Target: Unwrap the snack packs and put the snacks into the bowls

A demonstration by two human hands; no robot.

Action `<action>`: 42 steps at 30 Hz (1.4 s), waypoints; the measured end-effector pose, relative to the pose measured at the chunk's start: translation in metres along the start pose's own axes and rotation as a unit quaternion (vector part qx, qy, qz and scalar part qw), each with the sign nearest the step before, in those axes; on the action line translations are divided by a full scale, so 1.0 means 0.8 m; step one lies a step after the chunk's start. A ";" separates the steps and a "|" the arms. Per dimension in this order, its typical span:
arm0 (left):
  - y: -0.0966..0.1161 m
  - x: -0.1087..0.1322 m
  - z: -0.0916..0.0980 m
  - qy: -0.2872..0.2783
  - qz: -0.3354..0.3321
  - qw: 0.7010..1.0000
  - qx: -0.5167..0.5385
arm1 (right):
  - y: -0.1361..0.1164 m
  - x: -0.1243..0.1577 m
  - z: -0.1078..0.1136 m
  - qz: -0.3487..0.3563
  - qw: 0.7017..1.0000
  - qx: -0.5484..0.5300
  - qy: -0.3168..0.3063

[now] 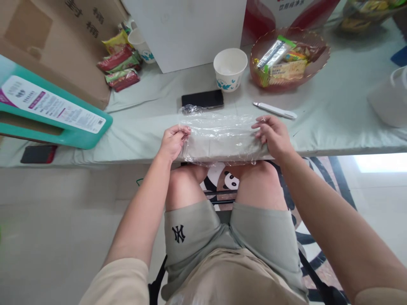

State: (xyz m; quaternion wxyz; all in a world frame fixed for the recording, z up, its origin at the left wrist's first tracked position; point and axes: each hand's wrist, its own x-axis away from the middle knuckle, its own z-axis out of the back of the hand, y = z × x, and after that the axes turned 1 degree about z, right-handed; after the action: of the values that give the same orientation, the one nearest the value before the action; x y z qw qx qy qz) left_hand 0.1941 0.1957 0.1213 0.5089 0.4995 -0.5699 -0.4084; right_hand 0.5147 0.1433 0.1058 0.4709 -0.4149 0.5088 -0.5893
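Observation:
Between my two hands a clear plastic bag (222,137) is spread out over the front edge of the cloth-covered table. My left hand (174,141) pinches its left side between thumb and fingers. At the right side, my right hand (274,134) has thumb and bent fingers closed on the bag's edge. Just behind the bag lies a black phone (202,99), its lower edge partly overlapped by the plastic. A white utility knife (275,110) rests on the cloth beyond my right hand.
A paper cup (230,70) and a pink bowl of packaged snacks (288,80) stand behind. Left are a teal container (54,106), a cardboard box (57,55), snack packets (122,67) and a dark phone (38,154). A white bucket (389,97) is at right.

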 end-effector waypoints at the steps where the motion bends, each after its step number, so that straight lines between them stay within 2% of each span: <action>1: -0.002 0.000 -0.001 0.007 -0.001 1.000 -0.004 | -0.001 0.001 -0.001 0.006 1.000 0.013 -0.012; 3: -0.006 0.000 -0.002 0.022 -0.007 1.000 -0.007 | 0.000 0.004 -0.002 0.026 0.998 0.049 -0.015; 6: -0.010 0.001 -0.002 0.034 -0.019 0.999 -0.011 | 0.006 0.003 -0.002 0.091 0.990 0.101 0.028; 9: -0.009 0.002 -0.001 0.015 -0.022 0.999 -0.029 | 0.015 -0.001 -0.001 0.134 0.982 0.114 0.069; 12: -0.007 0.002 -0.001 -0.013 -0.021 1.000 -0.017 | 0.020 -0.004 0.001 0.119 0.985 0.090 0.090; 17: -0.010 0.000 -0.003 0.002 -0.006 1.000 -0.002 | 0.016 -0.005 0.001 0.127 0.985 0.065 0.094; 25: -0.017 0.002 0.002 -0.023 -0.079 0.991 -0.102 | 0.019 -0.003 0.010 0.098 0.991 0.049 0.071; 28: -0.012 0.002 0.002 -0.012 -0.062 0.995 -0.081 | 0.022 -0.005 0.010 0.080 0.994 0.020 0.077; 33: -0.002 0.003 -0.001 -0.008 -0.017 1.000 -0.017 | 0.019 -0.009 0.002 0.007 0.995 -0.078 0.069; 35: -0.001 0.004 -0.002 0.003 -0.015 1.000 0.006 | 0.015 -0.008 0.000 0.013 0.993 -0.094 0.065; 39: -0.005 0.004 -0.003 0.001 -0.041 0.999 -0.011 | 0.009 -0.005 -0.001 0.033 0.997 -0.032 0.058; 42: -0.008 0.004 -0.004 -0.003 -0.033 0.999 -0.018 | 0.012 -0.007 0.000 0.034 0.998 0.001 0.047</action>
State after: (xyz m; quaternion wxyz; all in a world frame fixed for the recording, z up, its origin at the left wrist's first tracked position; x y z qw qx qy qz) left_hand 0.1984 0.1918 0.1160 0.5026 0.5074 -0.5471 -0.4366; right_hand 0.5169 0.1484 0.0963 0.4668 -0.3691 0.5431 -0.5924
